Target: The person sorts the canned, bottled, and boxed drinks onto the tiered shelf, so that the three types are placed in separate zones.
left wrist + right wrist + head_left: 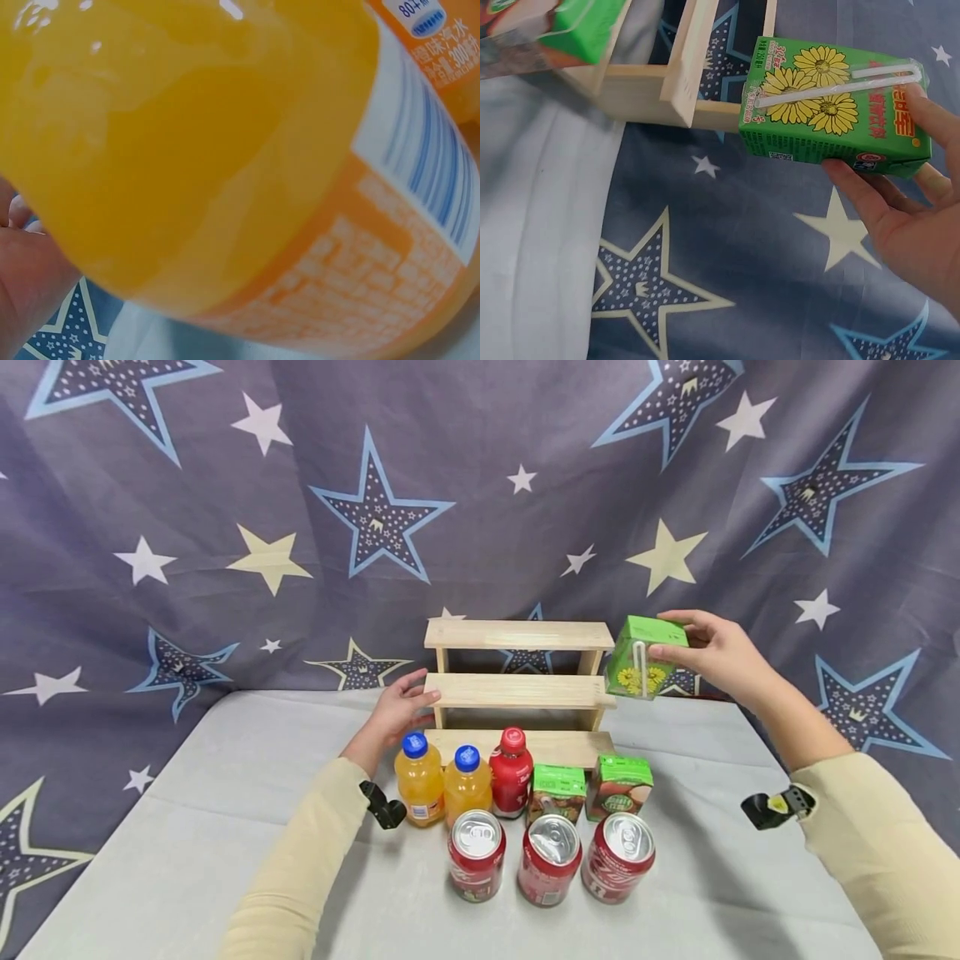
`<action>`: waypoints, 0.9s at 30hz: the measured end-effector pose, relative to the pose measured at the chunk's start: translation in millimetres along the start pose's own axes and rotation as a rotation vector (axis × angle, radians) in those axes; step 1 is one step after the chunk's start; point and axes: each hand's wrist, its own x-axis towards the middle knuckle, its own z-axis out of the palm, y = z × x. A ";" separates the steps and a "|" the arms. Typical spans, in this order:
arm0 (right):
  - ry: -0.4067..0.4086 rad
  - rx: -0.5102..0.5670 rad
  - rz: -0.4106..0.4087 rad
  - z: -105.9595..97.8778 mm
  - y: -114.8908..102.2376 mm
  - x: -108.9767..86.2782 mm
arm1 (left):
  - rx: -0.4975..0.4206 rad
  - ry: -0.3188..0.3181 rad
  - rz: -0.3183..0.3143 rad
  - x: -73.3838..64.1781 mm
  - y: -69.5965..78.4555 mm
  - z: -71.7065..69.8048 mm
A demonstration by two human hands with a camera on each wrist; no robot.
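Note:
In the head view my right hand (712, 647) grips a green drink carton (643, 658) by its upper part, beside the right end of a three-step wooden rack (517, 689). Yellow flowers and a wrapped white straw show on the carton, which the right wrist view also has between thumb and fingers. My left hand (401, 706) holds the left end of the rack's middle step, thumb on top. Just below that hand stands a blue-capped orange drink bottle (420, 781), which fills most of the left wrist view.
In front of the rack stand a second orange bottle (468, 785), a red bottle (512, 777) and two cartons (557, 789). Nearer still, three red cans (551, 864) form a row. Behind the white-covered table (195, 827) hangs a star-patterned cloth (480, 485).

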 end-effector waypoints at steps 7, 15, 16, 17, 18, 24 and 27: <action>-0.028 0.054 -0.009 9.9 -17.6 19.6 | 0.012 0.014 -0.003 0.4 1.6 1.7; -0.051 0.108 -0.019 24.8 -38.5 42.2 | 0.024 0.015 -0.010 -1.2 0.8 0.7; -0.050 0.114 -0.021 26.8 -41.1 44.9 | 0.024 0.014 -0.009 -1.3 0.8 0.6; -0.050 0.118 -0.024 28.9 -43.8 47.3 | 0.023 0.015 -0.010 -1.4 1.2 0.5; -0.050 0.122 -0.026 31.1 -46.3 49.8 | 0.024 0.016 -0.010 -1.4 1.3 0.5; -0.034 0.165 -0.034 44.8 -62.8 62.6 | 0.029 0.017 -0.010 -1.1 2.0 0.5; -0.024 0.197 -0.035 52.6 -71.2 68.5 | 0.033 0.020 -0.016 -1.5 1.4 0.4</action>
